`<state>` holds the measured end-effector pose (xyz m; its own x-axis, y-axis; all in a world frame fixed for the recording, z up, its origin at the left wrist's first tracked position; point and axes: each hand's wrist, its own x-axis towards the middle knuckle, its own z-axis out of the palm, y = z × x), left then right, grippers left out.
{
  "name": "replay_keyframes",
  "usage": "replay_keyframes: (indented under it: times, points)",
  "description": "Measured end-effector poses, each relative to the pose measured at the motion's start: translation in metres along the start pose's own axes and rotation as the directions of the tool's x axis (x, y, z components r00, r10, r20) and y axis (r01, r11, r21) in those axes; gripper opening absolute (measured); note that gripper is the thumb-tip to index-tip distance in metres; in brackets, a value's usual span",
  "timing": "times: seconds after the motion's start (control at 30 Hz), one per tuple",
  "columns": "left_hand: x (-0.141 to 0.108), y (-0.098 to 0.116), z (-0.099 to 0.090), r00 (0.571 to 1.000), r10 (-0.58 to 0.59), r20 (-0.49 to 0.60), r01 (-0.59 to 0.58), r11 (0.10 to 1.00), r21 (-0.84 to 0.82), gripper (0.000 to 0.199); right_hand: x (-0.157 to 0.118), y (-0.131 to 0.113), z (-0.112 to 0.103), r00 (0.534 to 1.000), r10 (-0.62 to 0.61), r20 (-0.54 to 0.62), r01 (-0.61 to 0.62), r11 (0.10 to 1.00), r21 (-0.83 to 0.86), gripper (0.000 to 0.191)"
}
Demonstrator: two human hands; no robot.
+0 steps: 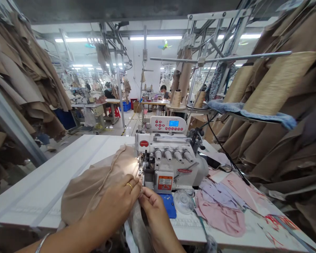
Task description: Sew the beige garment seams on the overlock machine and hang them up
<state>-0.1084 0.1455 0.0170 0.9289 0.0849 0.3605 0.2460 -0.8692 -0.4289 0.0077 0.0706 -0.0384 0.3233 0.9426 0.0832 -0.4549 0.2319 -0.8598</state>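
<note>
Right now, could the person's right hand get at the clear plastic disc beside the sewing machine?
Probably yes: the right hand is close to the clear plastic disc, with only a flat blue piece between them.

and we're looking out from the person's own head, the camera perched high, facing forward and tipped down over the overlock sewing machine (164, 154). it's close in on the left hand (118, 200), the right hand (154, 207) and the beige fabric bundle (94, 186) at the bottom of the frame, with the white sewing table (68, 179) running out ahead. what a wide sweep too: hanging tan fabric panels (23, 70) on the left and right edges, and straight ahead, well down the factory floor, a co-worker (164, 91) at a far machine.
</note>
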Motion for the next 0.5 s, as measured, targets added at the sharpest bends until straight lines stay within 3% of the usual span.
replay_keyframes:
  times: [0.07, 0.17, 0.27, 0.37, 0.5]
  points:
    - [-0.01, 0.002, 0.003, 1.0, 0.008, -0.014, -0.008, 1.0, 0.014, 0.043, -0.002, 0.006, -0.004, 0.999, -0.035, -0.034, 0.033, 0.998, -0.055, 0.032]
    - [-0.027, 0.009, 0.007, 0.988, 0.046, -0.148, -0.046, 0.999, 0.006, 0.036, -0.006, 0.009, -0.011, 0.989, -0.11, -0.101, 0.089, 0.978, -0.19, 0.023]
    - [-0.033, 0.01, 0.005, 0.97, -0.023, -0.24, 0.0, 0.995, -0.097, 0.035, -0.009, 0.005, -0.012, 0.991, -0.113, -0.075, 0.092, 0.966, -0.242, 0.02]
    - [-0.028, 0.006, -0.001, 0.972, -0.067, -0.225, 0.023, 0.981, -0.194, 0.037, -0.011, 0.0, -0.01, 0.998, -0.066, -0.022, 0.061, 0.981, -0.184, 0.027]
    - [-0.023, 0.005, -0.007, 0.977, 0.051, -0.205, -0.07, 0.994, -0.088, 0.036, -0.012, 0.001, -0.011, 0.999, -0.036, -0.037, 0.03, 0.988, -0.153, 0.029]
